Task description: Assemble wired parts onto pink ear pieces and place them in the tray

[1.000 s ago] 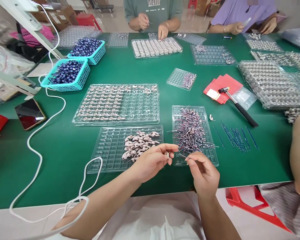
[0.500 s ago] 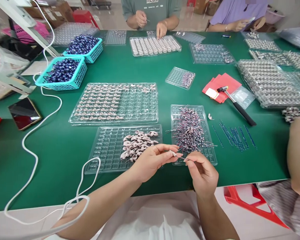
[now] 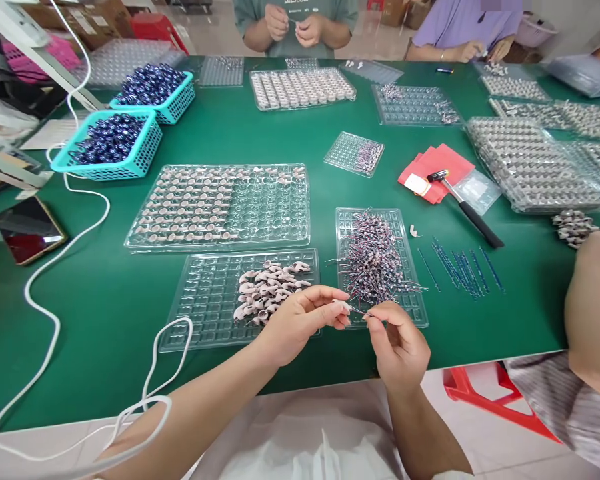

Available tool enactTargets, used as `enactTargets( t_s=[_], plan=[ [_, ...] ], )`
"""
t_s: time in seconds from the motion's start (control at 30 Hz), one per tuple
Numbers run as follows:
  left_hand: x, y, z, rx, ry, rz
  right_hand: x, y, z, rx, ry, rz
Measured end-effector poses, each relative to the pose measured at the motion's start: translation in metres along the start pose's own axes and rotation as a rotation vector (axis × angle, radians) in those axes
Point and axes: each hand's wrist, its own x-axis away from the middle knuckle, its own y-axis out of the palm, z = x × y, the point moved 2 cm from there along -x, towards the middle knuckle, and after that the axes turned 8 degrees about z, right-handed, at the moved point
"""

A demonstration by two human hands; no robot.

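Note:
My left hand [image 3: 300,323] pinches a small pale earphone-like shell [image 3: 343,305] between thumb and fingers. Close to its right, the thumb and forefinger of my right hand [image 3: 403,343] are closed on a thin wire [image 3: 361,312] that reaches towards the shell; whether the wire enters it is too small to tell. Under and beyond the fingers, a clear tray [image 3: 416,310] bears a tangled heap of small wired parts [image 3: 373,257]. Left of it, another clear tray [image 3: 200,293] has a heap of similar pale shells [image 3: 267,287].
A larger tray [image 3: 267,230] holds rows of shells. Blue sticks [image 3: 467,270], a hammer [image 3: 473,217] and red packets [image 3: 435,177] lie rightward. Turquoise baskets [image 3: 145,143], a phone [image 3: 30,230] and a white cable [image 3: 55,320] are leftward. Co-workers sit opposite; another person's arm [image 3: 593,313] is close right.
My hands keep their grip on the shell and wire, with only a slight shift. Opposite, a co-worker's hand has lifted from a tray to meet the other hand. The view has moved slightly.

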Motion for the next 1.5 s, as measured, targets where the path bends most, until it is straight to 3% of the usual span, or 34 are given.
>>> enactTargets(
  t_s=[0.73, 1.5],
  plan=[
    [0.0013, 0.0040, 0.0010, 0.188, -0.151, -0.062, -0.0043, 0.0013, -0.0029, 0.115, -0.159, -0.005],
    [-0.0009, 0.0014, -0.0005, 0.212, -0.113, -0.098, -0.0061, 0.0023, -0.0056, 0.115, -0.178, -0.047]
  ],
)
